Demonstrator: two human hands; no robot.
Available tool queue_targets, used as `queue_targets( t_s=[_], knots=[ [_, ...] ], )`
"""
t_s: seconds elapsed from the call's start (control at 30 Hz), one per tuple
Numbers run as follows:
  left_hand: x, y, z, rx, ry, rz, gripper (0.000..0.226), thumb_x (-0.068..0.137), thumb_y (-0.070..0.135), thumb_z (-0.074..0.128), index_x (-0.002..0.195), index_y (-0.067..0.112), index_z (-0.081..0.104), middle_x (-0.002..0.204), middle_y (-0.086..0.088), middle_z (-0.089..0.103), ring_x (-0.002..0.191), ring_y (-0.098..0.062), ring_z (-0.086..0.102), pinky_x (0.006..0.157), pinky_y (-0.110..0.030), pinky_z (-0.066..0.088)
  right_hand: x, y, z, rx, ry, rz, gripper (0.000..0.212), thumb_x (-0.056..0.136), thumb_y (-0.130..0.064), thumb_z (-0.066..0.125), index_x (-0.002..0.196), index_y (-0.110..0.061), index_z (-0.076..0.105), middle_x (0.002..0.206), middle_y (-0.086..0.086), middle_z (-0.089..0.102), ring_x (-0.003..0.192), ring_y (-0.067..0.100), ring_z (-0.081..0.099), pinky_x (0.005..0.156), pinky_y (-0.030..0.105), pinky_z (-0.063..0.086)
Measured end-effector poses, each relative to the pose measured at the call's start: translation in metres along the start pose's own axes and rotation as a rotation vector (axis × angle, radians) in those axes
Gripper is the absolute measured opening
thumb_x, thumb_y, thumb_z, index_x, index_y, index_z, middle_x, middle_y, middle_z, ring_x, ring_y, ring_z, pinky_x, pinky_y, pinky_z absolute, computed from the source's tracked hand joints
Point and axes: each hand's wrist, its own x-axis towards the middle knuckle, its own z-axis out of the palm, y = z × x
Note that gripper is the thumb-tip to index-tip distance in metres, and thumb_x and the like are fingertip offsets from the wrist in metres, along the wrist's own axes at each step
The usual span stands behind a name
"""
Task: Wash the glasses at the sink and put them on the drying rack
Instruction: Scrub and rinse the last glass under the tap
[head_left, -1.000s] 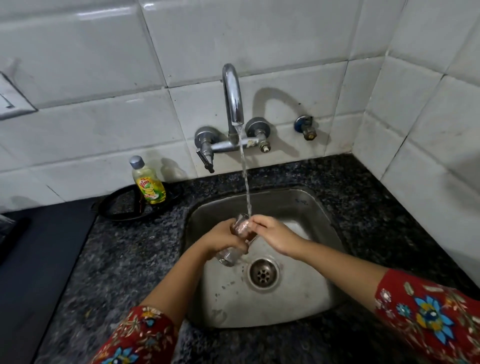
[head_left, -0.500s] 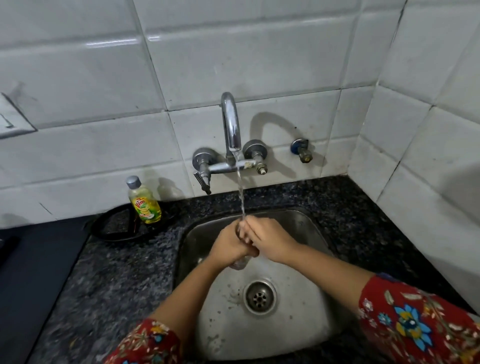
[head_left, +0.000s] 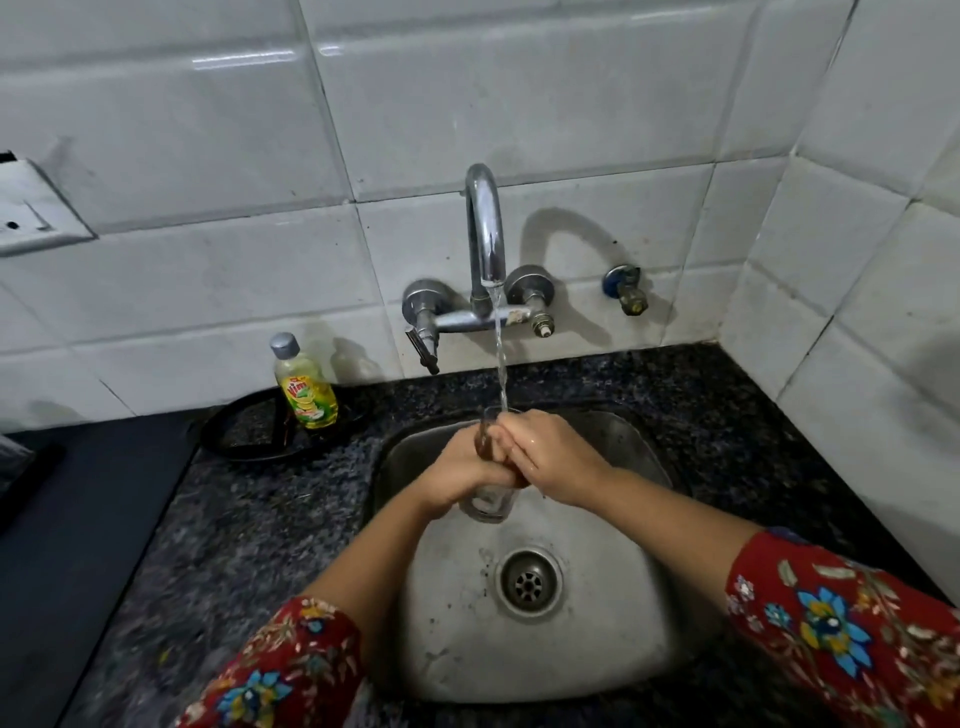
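White glazed wall tiles (head_left: 208, 130) close in the corner ahead of me, above a dark speckled granite tabletop (head_left: 234, 519). At the left, a round black plastic tray (head_left: 234, 447) carries a small yellow dish-soap bottle with a grey cap (head_left: 304, 389), standing upright against the wall. Next comes the chrome wall tap with a curved spout (head_left: 483, 234), which runs a thin stream of water (head_left: 500, 364) down into the stainless steel sink (head_left: 597, 665).

My left hand (head_left: 454, 475) is curled round the body of the clear drinking glass (head_left: 488, 504), holding it under the stream above the basin, its thick base pointing toward me and its mouth up by the water. My right hand (head_left: 553, 457) closes on the upper part, fingers bent at the rim; I cannot tell whether any of them reach inside.

The glass looks light and rigid, but wet, so I judge it slippery and easy to chip on the steel. The safest hold seems a full wrap round the middle of the wall, not a pinch at the thin rim. No drying rack shows from here. Right of the tap, a small brass valve with a blue collar (head_left: 626, 288) juts from the tiles.
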Motion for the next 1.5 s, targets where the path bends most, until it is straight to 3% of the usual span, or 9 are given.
queue_targets(
  t_s=[0.17,0.33,0.5,0.73,0.9,1.1,1.27,1.37,1.5],
  knots=[
    [-0.003,0.000,0.026,0.490,0.505,-0.021,0.022,0.075,0.027,0.067,0.093,0.020,0.056,0.084,0.003,0.067,0.079,-0.014,0.062,0.068,-0.030,0.046,0.022,-0.022,0.014,-0.232,0.025,0.309,0.036,0.101,-0.030,0.031,0.100,-0.005,0.057,0.096,0.018,0.067,0.090,0.037,0.062,0.072,0.039,0.042],
    [-0.007,0.015,-0.005,-0.148,-0.073,-0.010,0.026,0.063,-0.006,0.067,0.081,0.012,0.064,0.071,0.004,0.070,0.068,-0.006,0.065,0.067,-0.021,0.050,0.002,-0.004,0.000,0.196,0.123,0.042,0.026,0.097,-0.019,0.043,0.080,-0.004,0.055,0.070,0.001,0.057,0.064,0.009,0.050,0.061,0.022,0.034],
    [-0.005,0.011,0.022,0.573,0.419,-0.056,0.039,0.065,0.031,0.074,0.098,0.024,0.054,0.078,0.010,0.063,0.070,-0.008,0.058,0.069,-0.032,0.051,0.024,-0.016,0.002,0.067,-0.007,0.394,0.038,0.101,-0.031,0.033,0.095,-0.006,0.062,0.090,0.015,0.070,0.085,0.032,0.064,0.078,0.041,0.048],
    [-0.001,0.021,-0.003,-0.029,0.008,0.000,0.028,0.059,0.000,0.069,0.083,0.012,0.060,0.068,0.009,0.067,0.069,-0.005,0.062,0.065,-0.018,0.047,0.016,-0.007,0.000,0.233,0.149,0.156,0.038,0.099,-0.030,0.038,0.079,-0.009,0.062,0.069,0.004,0.065,0.068,0.022,0.062,0.070,0.038,0.049],
    [-0.003,0.015,0.020,0.606,0.449,0.038,0.044,0.066,0.037,0.070,0.102,0.018,0.052,0.082,0.007,0.063,0.074,-0.016,0.060,0.063,-0.033,0.049,0.041,-0.019,-0.005,-0.005,-0.053,0.369,0.038,0.102,-0.028,0.032,0.090,-0.009,0.063,0.098,0.017,0.069,0.091,0.036,0.062,0.076,0.037,0.045],
    [0.002,0.017,0.006,0.257,0.249,0.053,0.043,0.061,0.015,0.081,0.091,0.028,0.053,0.087,0.007,0.065,0.083,-0.010,0.063,0.071,-0.025,0.049,0.030,-0.015,-0.007,0.129,-0.046,0.278,0.030,0.100,-0.029,0.038,0.078,-0.013,0.051,0.076,0.006,0.065,0.077,0.030,0.061,0.068,0.038,0.044],
    [-0.002,0.014,0.017,0.076,0.142,0.037,0.062,0.062,0.010,0.076,0.117,0.020,0.050,0.100,-0.001,0.068,0.092,-0.012,0.068,0.080,-0.029,0.055,0.039,-0.020,-0.001,0.139,-0.006,0.575,0.050,0.097,-0.035,0.038,0.050,-0.019,0.048,0.060,0.006,0.060,0.068,0.028,0.061,0.069,0.037,0.050],
    [-0.009,0.002,0.022,-0.055,0.179,-0.115,0.044,0.070,0.010,0.073,0.110,0.018,0.058,0.096,-0.006,0.070,0.085,-0.015,0.070,0.075,-0.029,0.056,0.042,-0.016,0.002,0.184,-0.205,0.624,0.047,0.097,-0.034,0.037,0.062,-0.012,0.059,0.067,0.006,0.061,0.072,0.024,0.059,0.070,0.032,0.045],
    [-0.017,-0.014,0.034,-0.769,0.222,-0.536,0.030,0.086,0.033,0.060,0.096,0.004,0.065,0.074,-0.013,0.065,0.062,-0.022,0.063,0.060,-0.031,0.055,0.035,-0.010,0.012,0.222,-0.355,0.648,0.038,0.098,-0.033,0.039,0.090,-0.008,0.066,0.097,0.011,0.066,0.093,0.026,0.061,0.080,0.034,0.045]
  ],
)
